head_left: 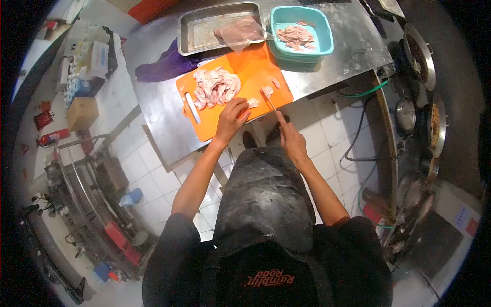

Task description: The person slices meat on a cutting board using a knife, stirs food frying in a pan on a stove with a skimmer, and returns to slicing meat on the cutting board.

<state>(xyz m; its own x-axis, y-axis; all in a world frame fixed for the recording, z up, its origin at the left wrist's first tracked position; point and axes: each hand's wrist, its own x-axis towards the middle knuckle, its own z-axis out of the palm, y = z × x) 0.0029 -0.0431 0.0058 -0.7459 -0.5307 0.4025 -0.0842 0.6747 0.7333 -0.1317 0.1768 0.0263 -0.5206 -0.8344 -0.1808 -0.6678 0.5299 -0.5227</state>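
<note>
My right hand (290,138) is closed round the handle of a knife (269,101), its blade pointing away from me over the orange cutting board (261,66). Beside the blade tip lie small cut bits of pale meat (267,91). My left hand (231,122), with fingers bent together, presses on a pale piece of raw meat (252,103) at the board's near edge. A heap of raw pinkish meat (217,87) sits on the board's left half, just beyond that hand.
Behind the board stand a metal tray (192,48) with a plastic bag of meat (243,31) and a turquoise basin (327,38) holding cut meat. A purple cloth (166,66) lies left on the steel table (353,41). Woks (419,56) line the right side.
</note>
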